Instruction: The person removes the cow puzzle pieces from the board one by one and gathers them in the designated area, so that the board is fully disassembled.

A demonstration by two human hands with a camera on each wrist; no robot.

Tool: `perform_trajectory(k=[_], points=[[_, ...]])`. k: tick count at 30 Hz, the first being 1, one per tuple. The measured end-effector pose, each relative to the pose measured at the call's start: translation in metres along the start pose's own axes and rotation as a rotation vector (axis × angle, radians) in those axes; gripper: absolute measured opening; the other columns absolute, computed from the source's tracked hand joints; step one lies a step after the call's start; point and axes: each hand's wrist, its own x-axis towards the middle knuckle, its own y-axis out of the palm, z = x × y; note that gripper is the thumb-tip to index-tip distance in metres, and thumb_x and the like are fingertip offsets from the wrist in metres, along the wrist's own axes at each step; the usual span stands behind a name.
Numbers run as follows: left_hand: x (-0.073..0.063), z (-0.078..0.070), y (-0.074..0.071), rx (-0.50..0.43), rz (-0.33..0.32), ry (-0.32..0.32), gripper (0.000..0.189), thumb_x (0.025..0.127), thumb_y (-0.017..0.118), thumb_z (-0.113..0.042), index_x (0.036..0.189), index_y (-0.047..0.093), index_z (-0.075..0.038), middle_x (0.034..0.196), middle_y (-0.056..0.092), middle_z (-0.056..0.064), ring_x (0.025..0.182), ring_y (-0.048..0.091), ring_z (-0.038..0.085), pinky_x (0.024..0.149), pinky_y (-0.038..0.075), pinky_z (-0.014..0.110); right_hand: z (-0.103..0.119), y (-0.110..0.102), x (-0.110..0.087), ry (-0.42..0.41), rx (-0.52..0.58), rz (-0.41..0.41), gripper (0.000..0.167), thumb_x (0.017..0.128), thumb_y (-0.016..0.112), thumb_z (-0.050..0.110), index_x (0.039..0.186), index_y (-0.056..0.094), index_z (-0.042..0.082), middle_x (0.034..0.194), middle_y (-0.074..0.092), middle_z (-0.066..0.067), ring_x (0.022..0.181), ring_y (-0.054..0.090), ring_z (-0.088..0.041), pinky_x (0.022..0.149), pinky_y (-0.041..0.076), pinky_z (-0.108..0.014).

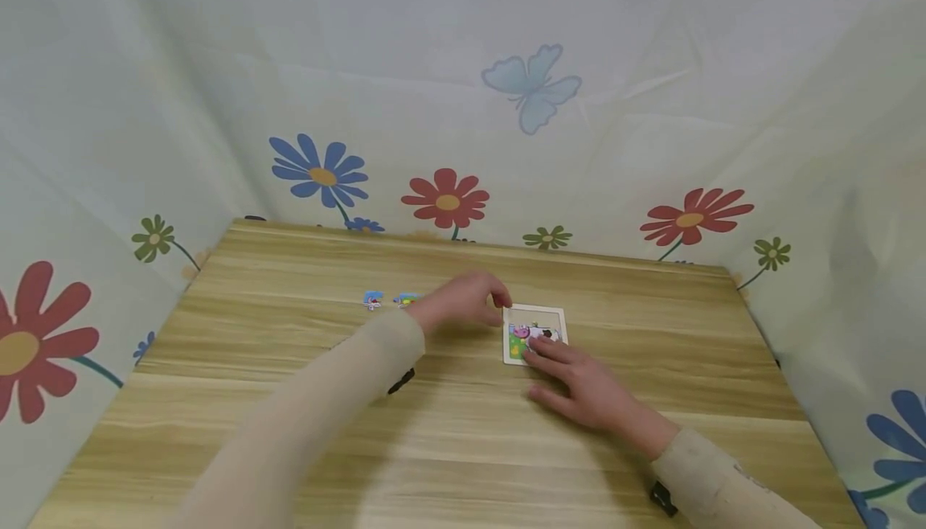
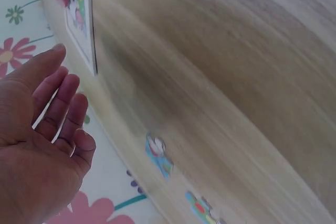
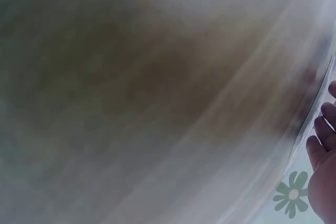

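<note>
A small puzzle board [image 1: 534, 315] with a white frame lies on the table, its lower part filled with a picture of a pink-nosed animal and green ground. My left hand [image 1: 466, 301] hovers beside the board's upper left corner; its loosely bent fingers hold nothing in the left wrist view. From the lower right, my right hand [image 1: 589, 388] rests its extended fingers on the board, covering part of the picture. Two loose puzzle pieces, one blue with a white-and-red figure [image 1: 372, 300] and one blue and yellow [image 1: 407, 300], lie left of my left hand.
The wooden table [image 1: 463, 465] ends at a back edge against a white cloth [image 1: 622, 30] printed with flowers and a butterfly. Cloth hangs along the left and right sides too. My left sleeve [image 1: 289, 416] crosses over the table's left half.
</note>
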Motion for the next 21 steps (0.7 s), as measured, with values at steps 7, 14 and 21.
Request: perform_trajectory(k=[7,14,21], points=[[0.013,-0.008,0.015,0.071,0.026,0.007,0.021,0.096,0.081,-0.02,0.115,0.078,-0.01,0.108,0.073,0.001,0.099,0.063,0.017,0.096,0.052,0.035,0.0,0.005,-0.002,-0.004,-0.006,0.024,0.058,0.1,0.075,0.044,0.15,0.064,0.017,0.16,0.054,-0.006,0.146,0.053,-0.027,0.111,0.049,-0.052],[0.017,-0.018,0.02,0.11,0.052,-0.009,0.016,0.099,0.079,-0.021,0.111,0.077,-0.011,0.106,0.071,0.001,0.098,0.061,0.016,0.096,0.051,0.034,-0.001,0.004,-0.002,0.012,0.013,0.043,0.058,0.101,0.074,0.046,0.15,0.063,0.018,0.161,0.053,-0.005,0.147,0.052,-0.025,0.112,0.049,-0.051],[0.022,-0.019,0.025,0.079,0.048,-0.03,0.009,0.099,0.078,-0.02,0.103,0.076,-0.012,0.097,0.069,-0.002,0.091,0.059,0.015,0.089,0.05,0.031,0.0,0.002,-0.001,0.021,0.034,0.049,0.058,0.1,0.074,0.045,0.15,0.064,0.017,0.161,0.053,-0.005,0.147,0.052,-0.026,0.112,0.049,-0.051]])
